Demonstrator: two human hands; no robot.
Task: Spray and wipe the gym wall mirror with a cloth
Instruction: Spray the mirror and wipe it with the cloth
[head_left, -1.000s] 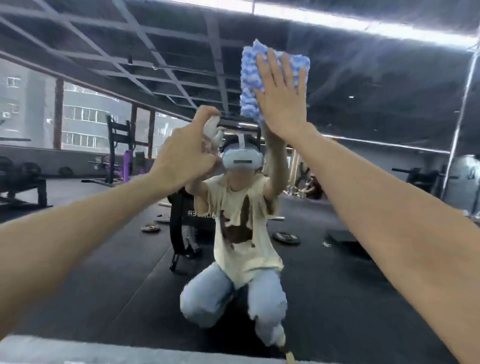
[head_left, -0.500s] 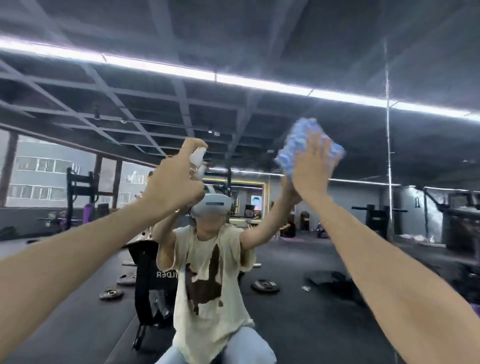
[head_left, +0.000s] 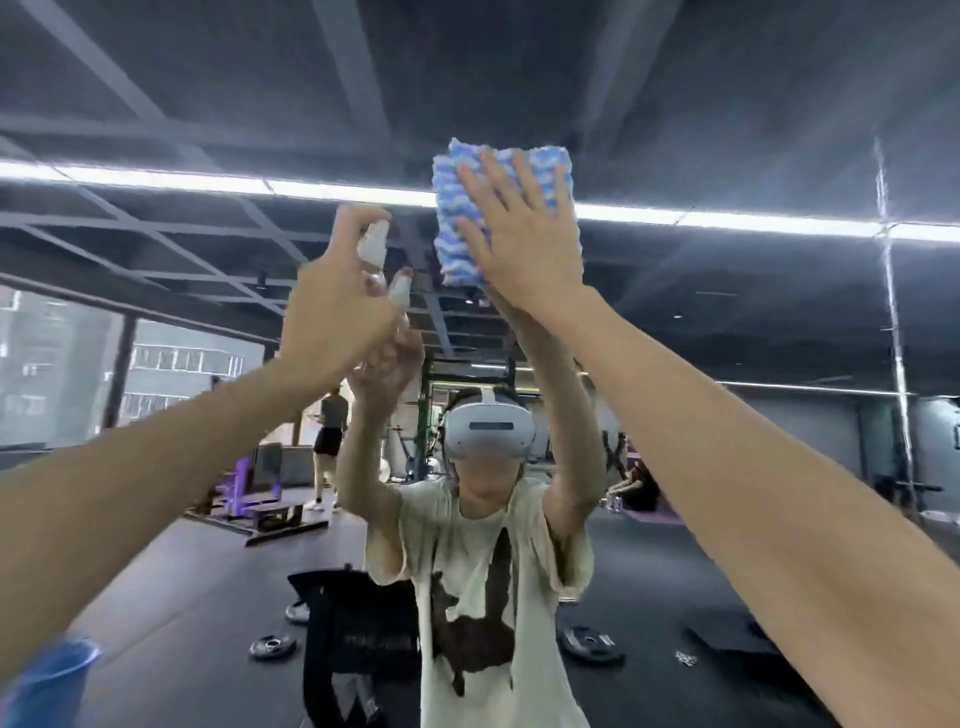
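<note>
The wall mirror (head_left: 727, 130) fills the view and reflects the gym and the person. My right hand (head_left: 524, 244) lies flat with straight spread fingers, pressing a folded blue-and-white cloth (head_left: 467, 208) against the glass high up. Just left of it and slightly lower, my left hand (head_left: 332, 306) grips a small white spray bottle (head_left: 375, 248). A finger rests on the bottle's top and the nozzle faces the glass. Most of the bottle's body is hidden inside the fist.
A blue bucket (head_left: 47, 680) sits at the bottom left corner. A vertical seam (head_left: 896, 364) runs down the mirror at the right. The reflection shows a black bench, weight plates on the dark floor, racks and another person far back.
Both hands rose higher on the mirror. The cloth went from crumpled under the palm to spread flat, and the view tilted upward. The left hand still grips the bottle.
</note>
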